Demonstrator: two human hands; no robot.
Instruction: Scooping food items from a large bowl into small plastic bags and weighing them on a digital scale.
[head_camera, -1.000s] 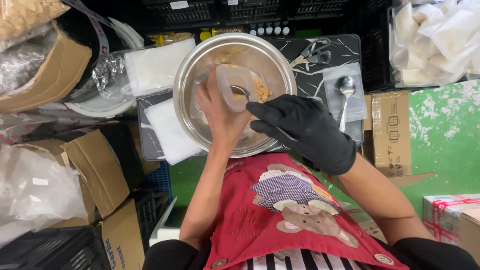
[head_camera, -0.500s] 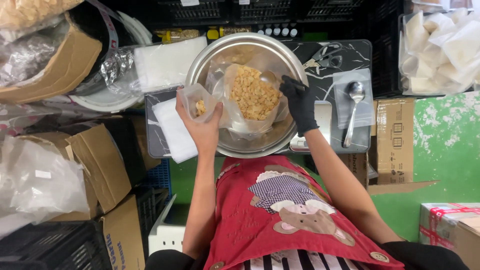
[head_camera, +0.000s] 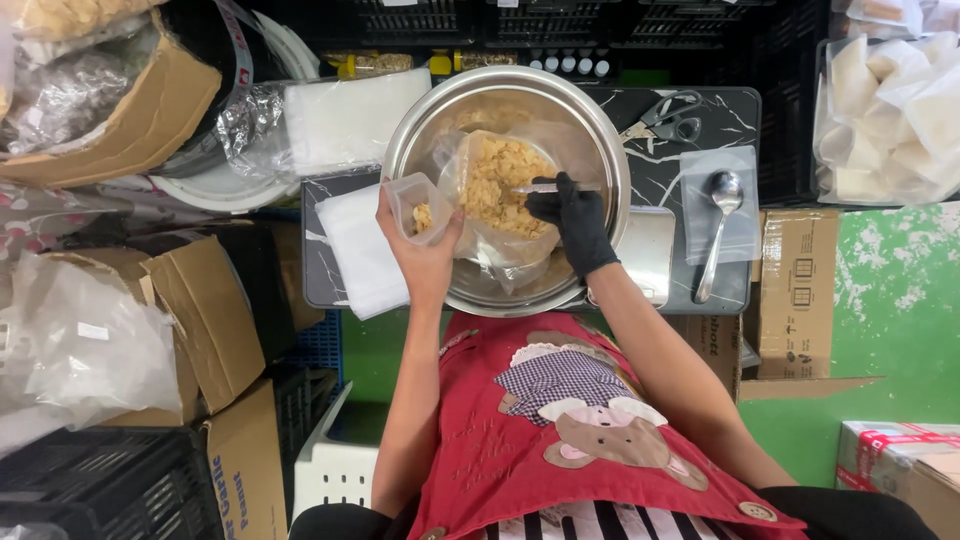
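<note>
Left hand (head_camera: 425, 262) holds a small clear cup (head_camera: 417, 207) at the big metal bowl (head_camera: 600, 150). My gloved right hand (head_camera: 572, 215) grips a thin scoop (head_camera: 550, 187) in the bag of yellow flakes (head_camera: 497, 185). I think I'm filling the cup; next I must tip gently

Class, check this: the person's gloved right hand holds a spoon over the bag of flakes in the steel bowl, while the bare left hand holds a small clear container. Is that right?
Not quite. In the head view the gloved right hand holds tweezers, not a spoon; the spoon lies untouched on the counter. The bag of flakes, steel bowl, left hand and clear container are as stated.
</note>
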